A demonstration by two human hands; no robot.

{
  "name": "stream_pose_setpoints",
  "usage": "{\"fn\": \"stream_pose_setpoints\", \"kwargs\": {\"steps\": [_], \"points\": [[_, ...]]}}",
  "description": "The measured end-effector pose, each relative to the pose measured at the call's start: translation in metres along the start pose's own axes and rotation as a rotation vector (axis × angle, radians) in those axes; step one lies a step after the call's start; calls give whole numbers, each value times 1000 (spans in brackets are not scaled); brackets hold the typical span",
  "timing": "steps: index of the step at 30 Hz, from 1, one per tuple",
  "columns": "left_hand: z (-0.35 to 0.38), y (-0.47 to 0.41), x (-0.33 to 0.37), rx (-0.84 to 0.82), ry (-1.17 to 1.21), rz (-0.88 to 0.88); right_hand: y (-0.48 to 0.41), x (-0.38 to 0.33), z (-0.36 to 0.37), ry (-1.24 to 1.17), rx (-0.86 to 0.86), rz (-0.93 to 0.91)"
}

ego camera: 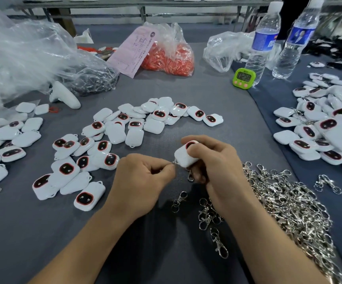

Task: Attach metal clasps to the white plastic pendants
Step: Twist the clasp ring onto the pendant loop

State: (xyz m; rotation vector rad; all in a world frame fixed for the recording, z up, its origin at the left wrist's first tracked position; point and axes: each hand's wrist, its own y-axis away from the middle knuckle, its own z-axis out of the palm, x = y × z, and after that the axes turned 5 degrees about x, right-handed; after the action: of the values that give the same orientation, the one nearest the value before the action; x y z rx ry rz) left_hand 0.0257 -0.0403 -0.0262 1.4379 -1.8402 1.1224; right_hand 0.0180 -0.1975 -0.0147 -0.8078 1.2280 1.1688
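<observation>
We gripped a pendant (184,157) in our right hand (213,160) at centre frame, our left hand (143,177) pinched the clasp (190,176) at its corner, clasp pile (289,201) lay lower right, loose pendants (84,156) centre left.

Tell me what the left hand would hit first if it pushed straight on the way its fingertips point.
Probably the white pendant in the right hand: the left hand pinches a small metal ring right at the pendant's corner, fingertips aimed rightward at it.
</observation>
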Motion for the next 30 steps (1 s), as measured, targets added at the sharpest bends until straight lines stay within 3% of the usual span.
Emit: {"fn": "stream_pose_setpoints", "kwargs": {"steps": [4, 6, 11, 16, 19, 21, 24, 27, 30], "points": [[-5, 1, 1, -69, -371, 235, 15, 7, 10, 399, 33, -389], [-7, 0, -1, -40, -510, 387, 22, 13, 18, 559, -2, -479], [-6, 3, 1, -74, -599, 456, 17, 13, 16, 631, 65, -486], [-5, 0, 1, -91, -667, 501, 19, 13, 15, 753, 2, -550], [-1, 2, -3, -7, -558, 311, 10, 11, 14, 506, 39, -358], [1, 1, -4, 27, -298, 109, 2, 5, 10, 215, 89, -126], [3, -4, -1, 85, 93, -4, -3, -2, 6, -131, 60, 182], [6, -6, 2, 31, 275, -80, -2, -1, 7, -271, 21, 277], [5, -5, 3, 57, 317, -131, -1, 2, 11, -236, 47, 211]]}}
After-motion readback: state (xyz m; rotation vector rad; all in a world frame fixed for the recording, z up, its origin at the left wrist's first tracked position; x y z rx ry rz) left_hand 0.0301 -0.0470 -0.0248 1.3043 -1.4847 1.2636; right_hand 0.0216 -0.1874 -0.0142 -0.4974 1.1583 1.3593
